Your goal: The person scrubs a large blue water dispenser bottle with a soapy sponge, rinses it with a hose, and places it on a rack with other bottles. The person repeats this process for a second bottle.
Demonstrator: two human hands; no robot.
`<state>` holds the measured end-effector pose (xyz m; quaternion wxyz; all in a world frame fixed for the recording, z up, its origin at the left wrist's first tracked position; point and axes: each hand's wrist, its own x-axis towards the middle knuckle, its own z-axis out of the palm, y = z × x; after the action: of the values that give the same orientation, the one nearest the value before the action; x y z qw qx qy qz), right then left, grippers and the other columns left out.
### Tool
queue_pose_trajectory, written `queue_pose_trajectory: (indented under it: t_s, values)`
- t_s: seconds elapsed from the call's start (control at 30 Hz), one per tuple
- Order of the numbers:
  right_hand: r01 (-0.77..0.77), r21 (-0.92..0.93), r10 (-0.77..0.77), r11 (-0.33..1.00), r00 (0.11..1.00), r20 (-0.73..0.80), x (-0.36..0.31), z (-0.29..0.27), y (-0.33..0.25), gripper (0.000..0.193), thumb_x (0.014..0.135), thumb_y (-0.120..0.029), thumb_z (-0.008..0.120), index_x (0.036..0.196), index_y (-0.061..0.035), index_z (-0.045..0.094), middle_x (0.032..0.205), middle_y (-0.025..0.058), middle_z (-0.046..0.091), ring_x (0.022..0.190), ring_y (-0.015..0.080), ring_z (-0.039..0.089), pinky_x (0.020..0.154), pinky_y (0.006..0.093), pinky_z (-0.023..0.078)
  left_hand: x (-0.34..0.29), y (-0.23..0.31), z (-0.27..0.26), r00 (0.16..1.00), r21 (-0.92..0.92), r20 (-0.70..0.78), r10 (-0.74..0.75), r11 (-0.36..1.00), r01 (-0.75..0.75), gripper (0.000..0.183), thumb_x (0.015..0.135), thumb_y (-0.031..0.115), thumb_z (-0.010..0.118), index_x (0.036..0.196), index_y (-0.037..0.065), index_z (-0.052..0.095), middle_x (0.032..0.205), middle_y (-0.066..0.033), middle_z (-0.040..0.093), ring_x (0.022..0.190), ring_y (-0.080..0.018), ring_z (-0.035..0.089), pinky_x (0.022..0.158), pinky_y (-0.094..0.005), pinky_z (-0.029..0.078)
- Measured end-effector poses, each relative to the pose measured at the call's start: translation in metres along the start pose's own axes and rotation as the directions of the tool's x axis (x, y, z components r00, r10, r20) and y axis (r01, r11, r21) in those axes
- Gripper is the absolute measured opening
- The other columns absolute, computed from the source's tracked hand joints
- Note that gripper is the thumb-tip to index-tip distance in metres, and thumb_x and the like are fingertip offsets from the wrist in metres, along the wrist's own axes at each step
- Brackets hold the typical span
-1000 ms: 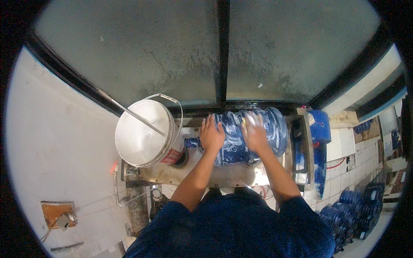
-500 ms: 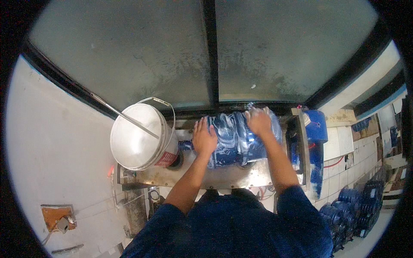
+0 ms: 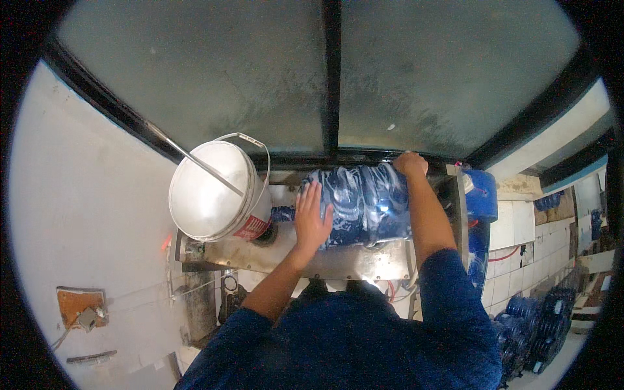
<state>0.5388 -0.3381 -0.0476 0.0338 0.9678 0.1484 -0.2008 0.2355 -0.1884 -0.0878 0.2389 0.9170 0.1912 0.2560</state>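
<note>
Below, both hands on soapy blue water jug (image 3: 364, 205), white red-labelled bucket (image 3: 211, 192) beside, seemingly touching.

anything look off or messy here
The big blue bottle lies on its side on the metal stand, streaked with white foam, the left hand flat on it and the right hand at its far end. The white bucket sits tilted beside it.

The blue water bottle (image 3: 364, 205) hides the right hand (image 3: 411, 162) fingers — grip unclear.
</note>
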Motion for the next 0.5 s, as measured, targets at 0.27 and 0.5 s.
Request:
queue_pose_trajectory:
  t_s: [0.27, 0.5]
  values:
    - [0.024, 0.159, 0.022, 0.987, 0.959, -0.281, -0.012, 0.026, 0.030, 0.057, 0.094, -0.049, 0.060, 0.128, -0.0037, 0.063, 0.119, 0.0215, 0.068, 0.108, 0.0409, 0.067, 0.086, 0.0469, 0.057, -0.101, -0.039, 0.077, 0.934, 0.027, -0.309, 0.178, 0.984, -0.179, 0.070, 0.092, 0.027, 0.065, 0.142, -0.015, 0.038, 0.147, -0.0363, 0.039, 0.142, -0.0587, 0.028, 0.116, -0.0637, 0.025]
    - [0.474, 0.283, 0.040, 0.834, 0.459, -0.888, -0.096, 0.132, 0.065, 0.058, 0.090, -0.017, 0.069, 0.140, 0.0041, 0.049, 0.117, 0.0291, 0.060, 0.107, 0.0451, 0.060, 0.093, 0.0496, 0.049, -0.073, -0.064, 0.065, 0.990, 0.009, -0.064, 0.127, 0.992, -0.127, 0.068, 0.093, 0.025, 0.066, 0.143, -0.012, 0.038, 0.154, -0.0331, 0.033, 0.146, -0.0541, 0.024, 0.118, -0.0613, 0.025]
